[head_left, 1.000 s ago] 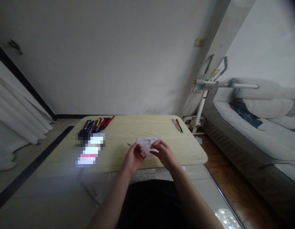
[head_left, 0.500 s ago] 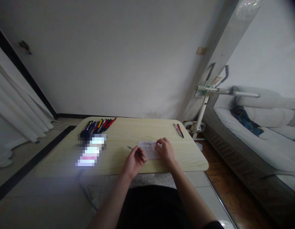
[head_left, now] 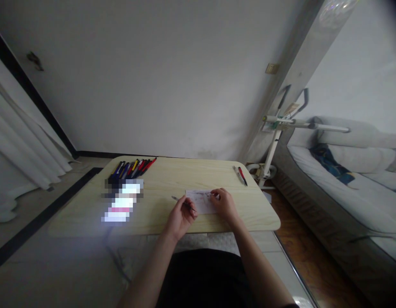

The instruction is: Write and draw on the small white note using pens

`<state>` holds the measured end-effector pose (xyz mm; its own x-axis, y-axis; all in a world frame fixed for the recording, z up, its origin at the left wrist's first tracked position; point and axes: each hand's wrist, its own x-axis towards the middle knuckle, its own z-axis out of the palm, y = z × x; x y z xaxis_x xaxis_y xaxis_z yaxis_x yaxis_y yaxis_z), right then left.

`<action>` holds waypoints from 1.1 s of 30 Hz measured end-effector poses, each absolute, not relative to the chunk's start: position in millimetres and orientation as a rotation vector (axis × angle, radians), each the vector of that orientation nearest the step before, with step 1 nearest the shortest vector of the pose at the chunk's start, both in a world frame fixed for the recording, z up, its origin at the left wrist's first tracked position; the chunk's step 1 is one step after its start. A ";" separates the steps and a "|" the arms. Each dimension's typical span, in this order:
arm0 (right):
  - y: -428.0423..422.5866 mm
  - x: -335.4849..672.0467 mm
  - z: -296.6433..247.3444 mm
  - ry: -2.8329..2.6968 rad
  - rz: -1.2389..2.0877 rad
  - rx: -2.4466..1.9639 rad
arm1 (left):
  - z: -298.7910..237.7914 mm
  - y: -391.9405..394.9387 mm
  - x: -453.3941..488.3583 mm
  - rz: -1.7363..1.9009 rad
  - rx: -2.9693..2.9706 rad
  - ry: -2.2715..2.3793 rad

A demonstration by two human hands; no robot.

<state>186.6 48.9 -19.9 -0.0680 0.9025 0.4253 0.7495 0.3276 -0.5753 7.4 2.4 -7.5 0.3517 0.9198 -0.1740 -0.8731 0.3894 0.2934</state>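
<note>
My left hand (head_left: 181, 219) is closed around a slim pen (head_left: 174, 198), which lies across the fingers with one end poking out to the left. Just right of it, a small sheet of white paper (head_left: 198, 201) with faint dark marks lies on the table. Over the paper's right side, my right hand (head_left: 226, 206) is bent, with thumb and fingertips drawn together. Whatever is between those fingertips, if anything, is too small to make out.
The pale wooden table (head_left: 159, 192) bears a row of several pens (head_left: 134, 167) at the back left. Near it glows a blurred-out bright screen (head_left: 124, 201). Two pens (head_left: 240, 175) lie at the back right. A white exercise machine (head_left: 271, 149) stands beyond the right edge.
My right hand has shifted slightly right and down over the paper, and its fingers have changed pose. My left hand keeps hold of the pen, almost still.
</note>
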 end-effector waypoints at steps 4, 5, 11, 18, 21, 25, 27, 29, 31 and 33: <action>47.9 187.8 -21.3 -1.810 0.269 -1.450 | -8.3 2.3 7.5 1.170 0.167 0.322; 47.0 187.2 -21.1 -1.806 0.267 -1.438 | -8.4 2.4 7.5 1.174 0.168 0.324; 31.0 179.3 -13.0 -1.711 0.379 -1.337 | -8.5 3.0 8.0 1.205 0.189 0.350; -6.3 154.2 -5.0 -1.596 0.641 -1.168 | -6.1 3.3 8.6 1.221 0.200 0.397; -14.2 139.6 -6.1 -1.511 0.786 -1.106 | -6.1 4.0 8.6 1.223 0.225 0.394; -15.8 126.7 -5.9 -1.446 0.919 -1.088 | -7.0 4.6 9.0 1.241 0.251 0.438; -15.8 124.4 -3.9 -1.458 0.913 -1.084 | -7.9 5.0 9.1 1.247 0.252 0.463; -16.3 123.5 -1.8 -1.480 0.897 -1.070 | -9.4 5.7 9.4 1.251 0.252 0.482; -17.2 122.8 -1.0 -1.490 0.886 -1.066 | -11.3 6.6 9.9 1.259 0.261 0.495; -18.4 121.8 -1.7 -1.484 0.879 -1.074 | -13.1 7.2 10.4 1.264 0.279 0.504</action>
